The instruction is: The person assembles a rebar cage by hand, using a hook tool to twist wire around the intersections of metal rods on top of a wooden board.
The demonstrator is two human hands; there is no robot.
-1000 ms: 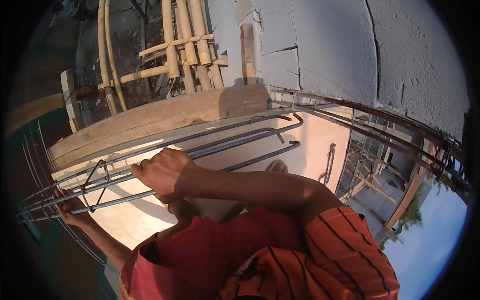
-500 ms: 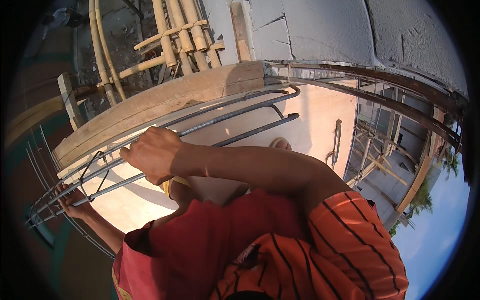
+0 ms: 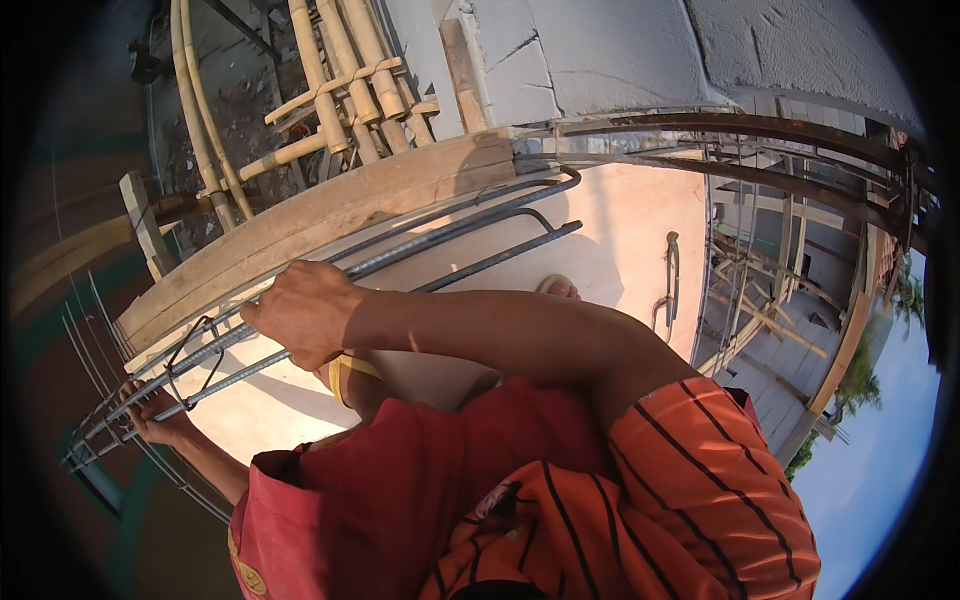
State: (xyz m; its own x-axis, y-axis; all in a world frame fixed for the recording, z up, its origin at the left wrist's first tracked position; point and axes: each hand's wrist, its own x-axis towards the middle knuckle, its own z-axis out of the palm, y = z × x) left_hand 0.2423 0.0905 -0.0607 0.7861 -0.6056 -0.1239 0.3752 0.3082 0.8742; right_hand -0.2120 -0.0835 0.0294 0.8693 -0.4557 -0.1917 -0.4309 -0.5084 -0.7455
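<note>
A bundle of long ribbed steel reinforcing bars (image 3: 455,233) runs from the far left to the middle, with hooked ends at its right. My right hand (image 3: 305,312) is closed in a fist round the upper bars. Farther left, my left hand (image 3: 155,414) grips the bars near their other end, its fingers partly hidden behind them. Between the hands a bent wire stirrup (image 3: 172,370) loops round the bars and sits tilted. Beneath lies a pale board (image 3: 620,215), on which my feet rest, one in a yellow-strapped sandal (image 3: 350,375).
A thick wooden plank (image 3: 330,215) edges the board on the far side. Beyond it stand tied bamboo poles (image 3: 345,85) and a grey wall (image 3: 620,50). Rusty bars (image 3: 740,125) cross at the right, above a drop with timber scaffolding (image 3: 770,290). A short bent bar (image 3: 672,275) lies on the board.
The bars have shifted slightly left and turned a little, so the upper ones appear closer together. The stirrup's tilt has changed. Both hands keep their grip; the view has also shifted slightly.
</note>
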